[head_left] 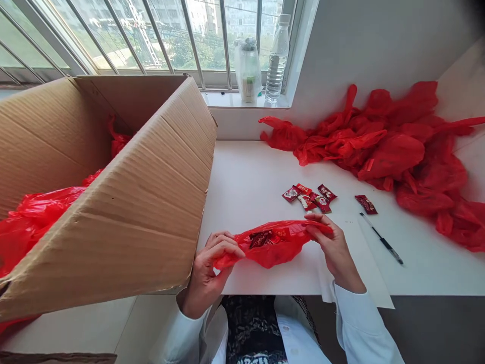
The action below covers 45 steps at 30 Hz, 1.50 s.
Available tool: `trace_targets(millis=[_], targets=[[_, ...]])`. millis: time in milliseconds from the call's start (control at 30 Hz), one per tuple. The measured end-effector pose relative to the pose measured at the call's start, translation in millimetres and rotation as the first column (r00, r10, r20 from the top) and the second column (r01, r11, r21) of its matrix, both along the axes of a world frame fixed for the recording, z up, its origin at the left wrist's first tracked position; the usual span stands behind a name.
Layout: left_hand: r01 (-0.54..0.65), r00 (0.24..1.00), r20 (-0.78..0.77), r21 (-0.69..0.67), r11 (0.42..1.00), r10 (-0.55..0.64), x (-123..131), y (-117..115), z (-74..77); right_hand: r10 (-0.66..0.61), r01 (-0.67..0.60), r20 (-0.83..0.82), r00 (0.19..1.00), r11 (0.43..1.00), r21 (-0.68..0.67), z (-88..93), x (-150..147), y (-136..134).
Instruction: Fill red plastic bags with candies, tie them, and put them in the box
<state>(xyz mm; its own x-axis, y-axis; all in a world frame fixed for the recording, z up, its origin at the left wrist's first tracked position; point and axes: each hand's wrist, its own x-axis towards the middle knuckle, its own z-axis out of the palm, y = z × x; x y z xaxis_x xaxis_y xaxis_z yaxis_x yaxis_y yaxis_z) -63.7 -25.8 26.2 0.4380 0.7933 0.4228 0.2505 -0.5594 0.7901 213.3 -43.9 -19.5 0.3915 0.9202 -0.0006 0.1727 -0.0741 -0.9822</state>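
Observation:
Between my hands is a red plastic bag, its mouth stretched wide. Several small wrapped packets in dark red and bright red lie inside it. My left hand pinches the bag's left end, close to the cardboard box. At the opposite end, my right hand grips the bag's edge between thumb and fingers. Just beyond the bag, a small cluster of similar packets rests on the white table. One single packet lies apart, farther right.
A large open cardboard box with red plastic bags inside stands at left. Red bags are heaped along the wall at right. A pen lies beside white paper. On the windowsill stand a water bottle and a bagged container.

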Motion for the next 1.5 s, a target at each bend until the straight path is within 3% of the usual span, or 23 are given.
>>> trace_targets(millis=[100, 200, 233, 300, 367, 433, 467, 533, 667, 733, 833, 900, 1033, 1133, 1200, 1300, 1400, 1500], targets=[[0.024, 0.998, -0.054, 0.014, 1.0, -0.024, -3.7, -14.0, 3.8, -0.023, 0.023, 0.03, 0.999, 1.0, -0.002, 8.1, 1.2, -14.9], [0.028, 0.989, -0.148, 0.07, 0.997, -0.017, -2.1, -29.2, 9.9, -0.137, 0.101, 0.249, 0.959, 0.983, 0.153, 31.6, -5.7, -34.0], [0.023, 0.984, -0.179, 0.1, 0.995, -0.005, -0.8, -32.7, 12.1, -0.153, 0.077, 0.345, 0.926, 0.972, 0.223, 40.7, -9.6, -39.5], [0.02, 0.975, -0.22, 0.155, 0.988, 0.015, 2.7, -35.8, 15.9, -0.031, -0.145, 0.538, 0.842, 0.948, 0.282, 55.5, -19.0, -46.0], [0.048, 0.968, -0.251, 0.172, 0.984, -0.003, 5.9, -34.2, 18.0, 0.243, -0.479, 0.703, 0.669, 0.863, 0.158, 59.9, -27.6, -43.9], [0.093, 0.964, -0.26, 0.158, 0.983, -0.05, 6.9, -29.9, 18.7, 0.411, -0.638, 0.802, 0.434, 0.768, -0.048, 52.2, -31.0, -34.2], [0.101, 0.967, -0.249, 0.147, 0.984, -0.062, 6.2, -27.6, 18.9, 0.423, -0.632, 0.842, 0.335, 0.763, -0.132, 45.5, -29.4, -28.0], [0.064, 0.982, -0.187, 0.132, 0.989, -0.039, 2.6, -24.0, 19.5, 0.364, -0.529, 0.913, 0.186, 0.82, -0.219, 31.9, -19.5, -16.6], [-0.103, 0.995, -0.014, 0.046, 0.994, 0.104, -3.7, -22.8, 22.1, 0.219, -0.376, 0.976, 0.015, 0.905, -0.197, 25.2, 10.2, -12.9], [-0.126, 0.992, 0.014, 0.022, 0.992, 0.126, -1.6, -23.8, 24.3, 0.223, -0.412, 0.975, 0.005, 0.889, -0.201, 30.2, 18.5, -21.2], [-0.079, 0.997, -0.024, 0.036, 0.996, 0.08, 6.0, -26.0, 29.4, 0.344, -0.525, 0.938, 0.041, 0.806, -0.273, 34.1, 18.5, -38.4], [-0.045, 0.996, -0.079, 0.072, 0.996, 0.051, 10.7, -28.4, 34.2, 0.381, -0.559, 0.922, 0.066, 0.78, -0.282, 32.3, 13.8, -47.9], [0.006, 0.96, -0.266, 0.322, 0.947, 0.085, 21.0, -34.1, 46.0, 0.275, -0.457, 0.955, 0.112, 0.868, -0.196, 29.5, 0.1, -55.0], [0.078, 0.869, -0.46, 0.494, 0.866, 0.184, 37.3, -35.8, 52.5, 0.226, -0.411, 0.97, 0.093, 0.896, -0.169, 34.1, -12.8, -51.0], [0.149, 0.788, -0.576, 0.52, 0.841, 0.217, 52.2, -34.3, 51.7, 0.211, -0.411, 0.976, 0.051, 0.895, -0.172, 36.8, -21.3, -45.4], [0.197, 0.666, -0.726, 0.393, 0.898, 0.172, 72.5, -30.0, 39.3, 0.226, -0.398, 0.974, 0.006, 0.894, -0.205, 33.0, -29.0, -36.8], [0.1, 0.548, -0.829, 0.199, 0.975, 0.112, 77.8, -29.5, 16.5, 0.285, -0.376, 0.958, 0.024, 0.891, -0.256, 18.9, -25.7, -33.4], [-0.014, 0.495, -0.86, 0.138, 0.99, 0.127, 63.3, -35.9, -5.9, 0.321, -0.35, 0.945, 0.053, 0.893, -0.284, 2.4, -16.5, -37.0]])
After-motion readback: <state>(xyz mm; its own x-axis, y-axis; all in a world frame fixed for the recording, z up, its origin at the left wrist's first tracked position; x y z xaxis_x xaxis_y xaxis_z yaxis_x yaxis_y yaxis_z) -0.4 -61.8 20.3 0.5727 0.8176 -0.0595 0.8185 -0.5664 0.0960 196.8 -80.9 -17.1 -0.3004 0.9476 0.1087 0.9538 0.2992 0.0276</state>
